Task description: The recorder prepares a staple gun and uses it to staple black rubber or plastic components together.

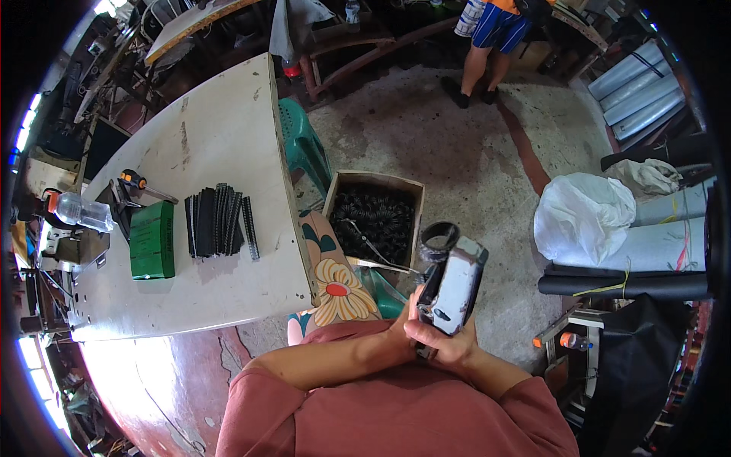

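Note:
Before my chest, my right hand point(457, 345) grips a worn white-and-black hand stapler point(458, 285), its thumb lying along the near end. My left hand point(410, 314) is close against the left side of the stapler, its fingers around the lower end of a black looped strip point(440, 243). The loop stands up beside the stapler's head, and the stapler partly hides these fingers. Beyond my hands, a cardboard box point(421, 214) on the floor holds many black coiled strips point(374, 214). A thin metal tool point(365, 240) lies across them.
The white table point(228, 131) at left bears black strips point(214, 223), a green box point(151, 243), a screwdriver point(134, 180) and a plastic bottle point(85, 212). A green stool point(302, 137) stands beside it. Wrapped rolls point(662, 245) lie right; a person point(485, 57) stands farther back.

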A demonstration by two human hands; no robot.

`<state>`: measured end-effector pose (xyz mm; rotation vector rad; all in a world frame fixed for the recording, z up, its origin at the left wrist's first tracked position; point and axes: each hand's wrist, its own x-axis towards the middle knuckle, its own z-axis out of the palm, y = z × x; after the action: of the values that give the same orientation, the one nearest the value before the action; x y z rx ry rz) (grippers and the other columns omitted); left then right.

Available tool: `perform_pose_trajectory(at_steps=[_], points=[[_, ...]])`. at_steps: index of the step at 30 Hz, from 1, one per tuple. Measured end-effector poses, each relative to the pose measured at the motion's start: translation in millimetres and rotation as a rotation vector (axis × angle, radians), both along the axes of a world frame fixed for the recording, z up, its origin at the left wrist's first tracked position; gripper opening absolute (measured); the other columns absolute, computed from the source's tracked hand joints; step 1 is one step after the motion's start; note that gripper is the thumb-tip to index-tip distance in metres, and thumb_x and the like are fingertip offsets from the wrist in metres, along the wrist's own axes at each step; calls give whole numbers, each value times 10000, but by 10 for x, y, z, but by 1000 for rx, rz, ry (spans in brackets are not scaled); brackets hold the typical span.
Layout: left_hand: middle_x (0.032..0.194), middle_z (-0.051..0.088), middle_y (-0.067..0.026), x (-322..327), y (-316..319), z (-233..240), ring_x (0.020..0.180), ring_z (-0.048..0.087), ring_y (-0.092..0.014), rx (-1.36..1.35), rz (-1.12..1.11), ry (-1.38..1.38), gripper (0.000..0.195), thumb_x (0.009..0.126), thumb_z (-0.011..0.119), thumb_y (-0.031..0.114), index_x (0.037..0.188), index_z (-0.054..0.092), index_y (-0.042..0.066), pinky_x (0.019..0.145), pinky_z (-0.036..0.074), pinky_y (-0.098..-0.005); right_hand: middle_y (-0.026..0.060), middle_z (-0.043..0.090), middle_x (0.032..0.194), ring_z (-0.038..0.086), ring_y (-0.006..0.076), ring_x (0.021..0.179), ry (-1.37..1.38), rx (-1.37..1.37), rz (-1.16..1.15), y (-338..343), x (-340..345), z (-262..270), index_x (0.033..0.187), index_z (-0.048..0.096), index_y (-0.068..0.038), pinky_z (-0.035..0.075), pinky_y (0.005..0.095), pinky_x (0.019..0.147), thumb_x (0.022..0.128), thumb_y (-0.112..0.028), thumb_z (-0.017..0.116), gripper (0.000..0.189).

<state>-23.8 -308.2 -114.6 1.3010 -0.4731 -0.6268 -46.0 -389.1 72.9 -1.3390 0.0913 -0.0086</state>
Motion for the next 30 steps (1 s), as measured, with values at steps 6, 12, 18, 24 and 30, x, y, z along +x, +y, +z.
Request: perform_pose_trajectory(at_steps=[6, 12, 18, 24, 30], points=[[836, 662, -31, -43, 148, -362, 662, 605, -154, -179, 32, 232, 167, 741, 672, 216, 889, 647, 144, 604, 498, -328, 27, 611, 768, 576, 97, 660, 218, 110, 17, 2, 151, -123, 864, 604, -10, 462, 234, 598, 762, -53, 712, 154], [785, 609, -31, 247, 517, 980, 683, 590, -110, 133, 194, 862, 109, 832, 637, 146, 879, 612, 51, 553, 468, -241, 202, 618, 944, 624, 314, 909, 514, 585, 257, -343, 372, -174, 1063, 531, 69, 494, 413, 840, 815, -149, 494, 332], [910, 647, -103, 158, 741, 931, 825, 650, -188, 35, 3, 841, 225, 835, 608, 45, 1052, 570, 0, 728, 538, -300, 304, 569, 1082, 550, 435, 1069, 692, 729, 274, -540, 454, -300, 1125, 486, 127, 391, 511, 994, 787, -203, 481, 472], [839, 665, -128, 193, 751, 1087, 729, 673, -196, -12, 158, 873, 182, 837, 653, 47, 982, 552, 2, 587, 563, -285, 250, 597, 1015, 598, 365, 992, 642, 644, 258, -662, 365, -405, 1077, 513, 89, 470, 471, 917, 813, -138, 469, 351], [847, 664, -158, 343, 723, 1232, 736, 675, -215, -45, 207, 942, 172, 833, 668, 53, 898, 509, 39, 563, 561, -299, 72, 649, 906, 602, 127, 824, 430, 8, -15, -523, 322, -338, 988, 581, -7, 476, 285, 728, 808, -53, 636, 194]])
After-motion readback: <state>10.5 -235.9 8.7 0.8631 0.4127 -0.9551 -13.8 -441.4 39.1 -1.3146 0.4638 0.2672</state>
